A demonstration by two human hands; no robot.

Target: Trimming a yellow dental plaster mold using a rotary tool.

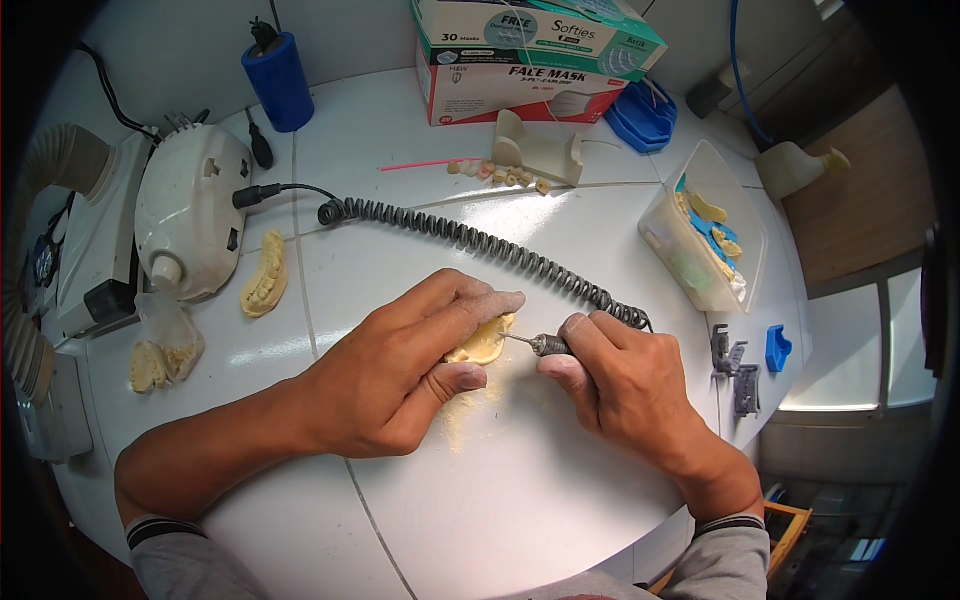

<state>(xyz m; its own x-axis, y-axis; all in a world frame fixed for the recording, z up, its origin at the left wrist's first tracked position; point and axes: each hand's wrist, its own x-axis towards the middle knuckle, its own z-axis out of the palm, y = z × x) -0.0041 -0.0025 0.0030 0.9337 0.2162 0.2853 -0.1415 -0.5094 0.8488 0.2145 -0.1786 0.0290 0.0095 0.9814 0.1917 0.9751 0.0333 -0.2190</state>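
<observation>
A pale yellow plaster dental cast (482,345) is gripped between the thumb and fingers of my left hand (405,365), which hide part of it. My right hand (625,375) closes round a dark rotary handpiece (548,345). Its thin metal bur (516,338) points left, and the tip meets or nearly meets the cast's edge; I cannot tell which. Yellowish dust (462,415) lies on the white tabletop (540,500) below the cast. From the handpiece a coiled black cord (470,238) runs back to a white control box (192,215).
Another dental cast (265,275) lies left, near a bagged cast (165,350). Behind stand mask boxes (530,60), a blue cylinder (277,82) and several small tooth pieces (500,174). At right are a plastic tub (700,240) of cast pieces and a grey hinged articulator (738,370).
</observation>
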